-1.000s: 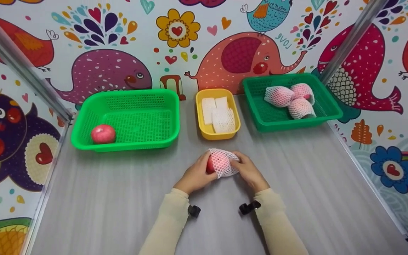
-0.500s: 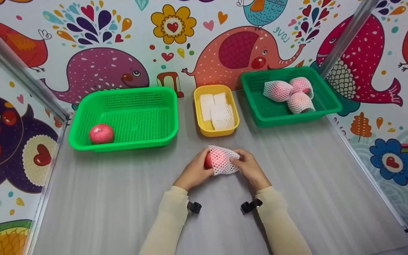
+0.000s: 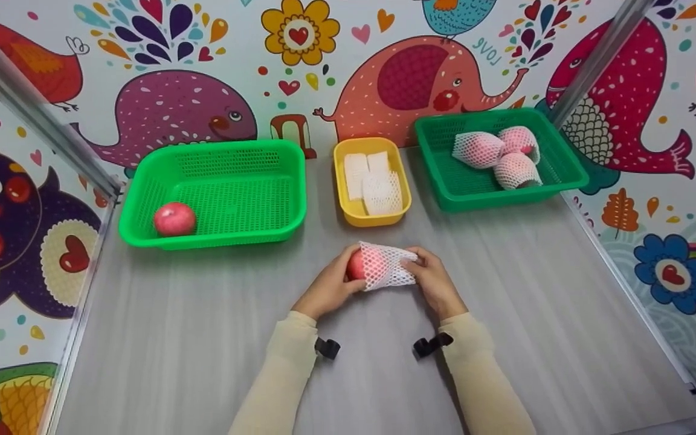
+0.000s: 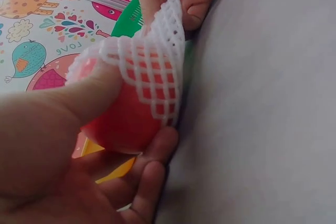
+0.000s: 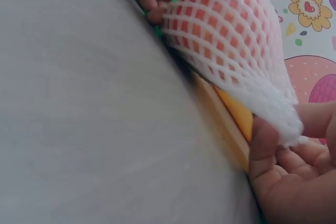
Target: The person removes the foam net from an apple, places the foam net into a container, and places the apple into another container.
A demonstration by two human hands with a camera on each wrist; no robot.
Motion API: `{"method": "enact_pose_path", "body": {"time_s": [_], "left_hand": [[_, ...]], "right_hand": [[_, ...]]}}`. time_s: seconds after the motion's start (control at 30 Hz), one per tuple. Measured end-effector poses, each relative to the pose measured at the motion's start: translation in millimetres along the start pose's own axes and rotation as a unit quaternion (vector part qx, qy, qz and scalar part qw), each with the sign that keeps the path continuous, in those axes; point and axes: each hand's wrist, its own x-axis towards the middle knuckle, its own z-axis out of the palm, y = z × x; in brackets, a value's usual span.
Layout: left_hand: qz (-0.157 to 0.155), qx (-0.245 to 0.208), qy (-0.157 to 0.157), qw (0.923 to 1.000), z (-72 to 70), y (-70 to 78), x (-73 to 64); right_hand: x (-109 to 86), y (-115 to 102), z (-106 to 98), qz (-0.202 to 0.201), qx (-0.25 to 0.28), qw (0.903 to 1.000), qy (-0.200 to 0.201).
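Note:
A red apple (image 3: 355, 266) sits partly inside a white foam net sleeve (image 3: 388, 269), above the table in front of the yellow tray. My left hand (image 3: 327, 289) grips the apple's bare left end, with the thumb over the net's edge in the left wrist view. From the right, my right hand (image 3: 440, 286) pinches the narrow gathered end of the sleeve (image 5: 226, 35) between thumb and fingers. The net stretches between both hands, its mesh spread over the apple (image 4: 126, 114) and drawn together toward the right.
A light green basket (image 3: 245, 238) at left holds one bare apple (image 3: 175, 219). Folded foam nets (image 3: 381, 192) lie in a yellow tray (image 3: 372, 221) at centre back. At right, a dark green basket (image 3: 463, 202) holds several net-covered apples (image 3: 518, 170). Patterned walls surround the table.
My right hand has moved right, drawing the sleeve's end out longer from the apple. My left hand keeps its grip on the apple. The head view has shifted slightly.

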Motion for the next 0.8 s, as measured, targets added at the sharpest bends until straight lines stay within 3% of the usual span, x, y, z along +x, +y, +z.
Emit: {"method": "enact_pose_path", "body": {"time_s": [0.23,0.5,0.7,0.8], "left_hand": [[0.014,-0.013,0.008,0.9998,-2.0,-2.3,-0.6],[-0.001,-0.02,0.01,0.9998,-2.2,-2.8,-2.1],[0.008,-0.003,0.02,0.9998,-1.9,-1.4,-0.6],[0.009,0.007,0.021,0.9997,-1.0,-1.9,-0.5]], "right_hand": [[-1.0,-4.7,-1.0,0.008,0.061,0.9972,0.042],[-8.9,-14.7,-13.0,0.011,0.157,0.9798,0.123],[-12.6,-35.0,-18.5,-0.049,0.181,0.9665,0.175],[-10.9,-44.9,-18.5,-0.096,0.16,0.9626,0.196]]}}
